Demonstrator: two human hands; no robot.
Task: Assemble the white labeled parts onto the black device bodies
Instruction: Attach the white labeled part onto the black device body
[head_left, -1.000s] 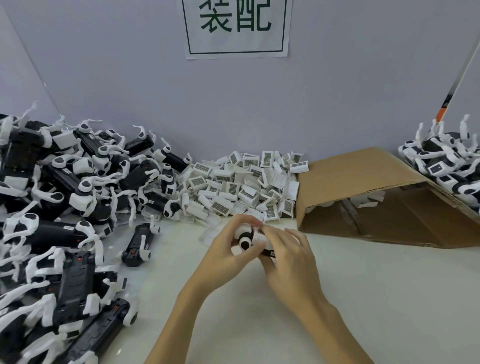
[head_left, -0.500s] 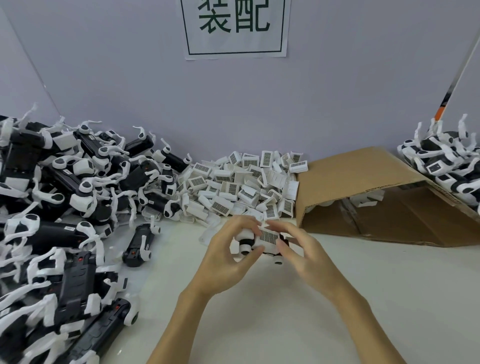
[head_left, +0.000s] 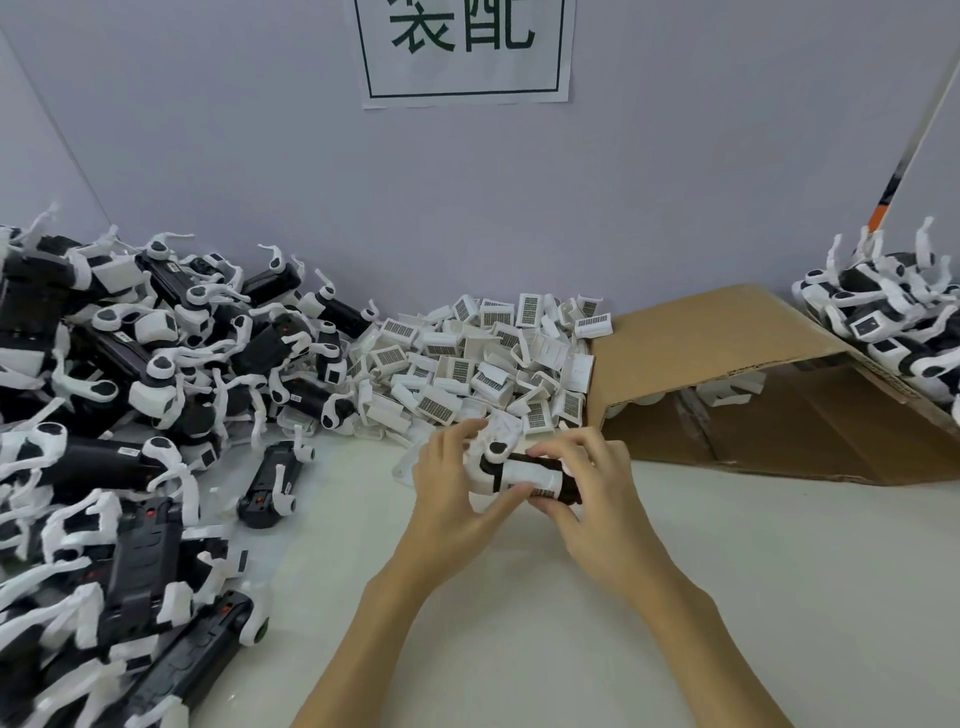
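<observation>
A black device body (head_left: 524, 475) with a white labeled part on it lies crosswise between both hands, above the table's middle. My left hand (head_left: 452, 493) grips its left end, thumb underneath and fingers curled over the white arm. My right hand (head_left: 592, 493) holds its right end, fingers curled over the top and thumb pressing the labeled part. A heap of loose white labeled parts (head_left: 483, 358) lies just behind the hands against the wall. Many black device bodies (head_left: 119, 395) with white arms are piled at the left.
An open cardboard box (head_left: 727, 384) lies on its side at the right, with a few white parts inside. More black and white devices (head_left: 893, 317) are stacked behind it at far right. One single body (head_left: 272, 480) lies beside the left pile.
The device has been turned so that it lies crosswise, its label now facing down towards my thumbs. My right hand has moved over its right end and closed round it.
</observation>
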